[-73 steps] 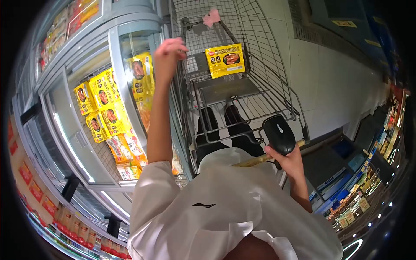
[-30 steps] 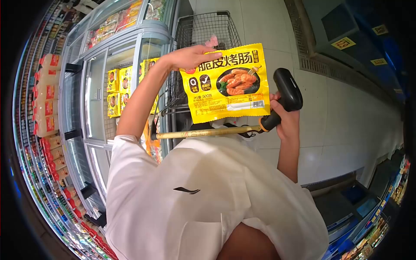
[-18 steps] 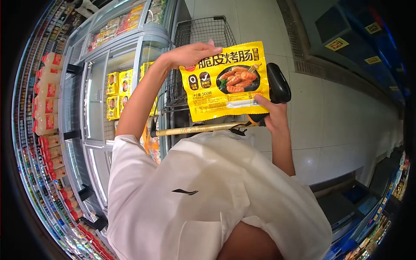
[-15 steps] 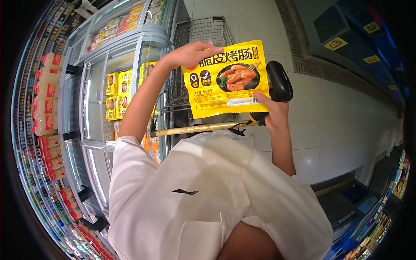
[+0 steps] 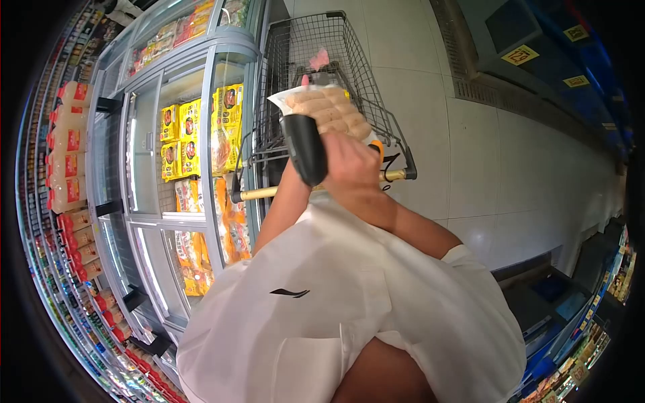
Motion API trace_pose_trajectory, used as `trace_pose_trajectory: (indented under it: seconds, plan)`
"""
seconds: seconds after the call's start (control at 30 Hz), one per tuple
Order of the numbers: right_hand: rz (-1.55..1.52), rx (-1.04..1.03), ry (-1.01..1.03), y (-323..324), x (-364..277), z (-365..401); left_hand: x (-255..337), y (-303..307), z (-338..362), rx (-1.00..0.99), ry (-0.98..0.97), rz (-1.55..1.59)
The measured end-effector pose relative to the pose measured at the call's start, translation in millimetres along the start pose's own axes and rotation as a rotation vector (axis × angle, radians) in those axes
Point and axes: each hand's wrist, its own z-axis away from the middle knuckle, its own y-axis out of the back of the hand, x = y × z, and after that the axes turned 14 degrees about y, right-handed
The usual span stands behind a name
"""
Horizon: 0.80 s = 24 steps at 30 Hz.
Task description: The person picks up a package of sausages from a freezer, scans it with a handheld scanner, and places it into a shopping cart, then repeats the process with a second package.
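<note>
A pack of sausages (image 5: pixel 327 109) is turned with its clear back up, pale sausages showing in rows. My left hand (image 5: pixel 305 80) is closed on it, with only a fingertip visible at the upper edge; the rest is hidden behind the pack. In front of the left forearm sits a black handheld device (image 5: pixel 306 151) shaped like a barcode scanner. My right hand (image 5: pixel 351 164) is wrapped around its grip, right beside the pack's lower edge. An orange part (image 5: pixel 378 149) shows at the far side of the right hand.
Ahead stands a wire shopping cart (image 5: pixel 349 50) with a yellowish handle bar (image 5: pixel 259 193) and a pink item (image 5: pixel 319 59) inside. On the left, a glass-doored freezer (image 5: pixel 232 40) contains yellow packs (image 5: pixel 190 149). Bottles with red labels (image 5: pixel 68 141) line its left side. Tiled floor (image 5: pixel 470 154) lies right.
The yellow pack has been flipped from its printed front to its clear back and moved down-left. My right hand has swung left with the black device, across the left forearm.
</note>
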Motion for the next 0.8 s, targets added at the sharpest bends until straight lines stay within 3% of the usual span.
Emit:
trace_pose_trajectory:
  seconds: [0.1,0.23,0.3,0.37,0.43,0.5,0.53,0.77,0.8]
  plan:
    - [0.123,0.02,0.114,-27.5,-9.9,-0.3,-22.4,-21.2,16.9,0.065,-0.019,-0.063]
    - [-0.025,-0.148,0.007,-7.7,-17.6,-10.4,-38.0,-35.0,23.3,0.153,-0.066,-0.106]
    - [-0.252,-0.172,-0.189,13.3,-23.9,-9.5,-43.7,-48.5,31.9,0.193,-0.091,-0.145]
    - [-0.369,-0.105,-0.212,30.4,-10.9,0.8,-18.7,-35.0,-13.8,0.239,-0.115,-0.172]
    - [-0.419,-0.072,-0.281,45.4,6.8,16.7,-14.8,-44.0,-7.8,0.285,-0.14,-0.201]
    - [-0.528,0.0,-0.575,59.5,23.3,32.3,-3.4,-47.5,-16.7,0.328,-0.163,-0.236]
    - [-0.502,0.027,-0.622,61.2,36.1,44.6,-5.0,-52.6,-13.0,0.35,-0.174,-0.253]
    - [-0.093,0.042,0.073,46.8,47.0,16.2,-32.3,-90.1,-27.6,0.563,-0.266,-0.435]
    - [-0.101,0.059,0.075,40.0,47.8,10.5,-23.8,-73.3,-32.2,0.301,-0.161,-0.364]
